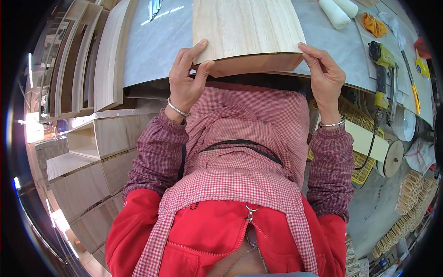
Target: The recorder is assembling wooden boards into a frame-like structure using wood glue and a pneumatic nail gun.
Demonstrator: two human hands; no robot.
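Observation:
A pale wooden box with a smooth grained top lies on the workbench straight ahead, its near side towards me. Below the top's near edge a browner board shows, partly in shadow. My left hand grips the near left corner, fingers on the top and side, thumb at the lower edge. At the near right corner, my right hand pinches the edge between thumb and fingers. The far end of the box is cut off by the picture's edge.
On the bench's right lie a yellow-and-black nail gun with a hose, a yellow knife, an orange cloth and white rolls. Metal strips lie at left. Wooden boxes are stacked left; yellow crates stand below right.

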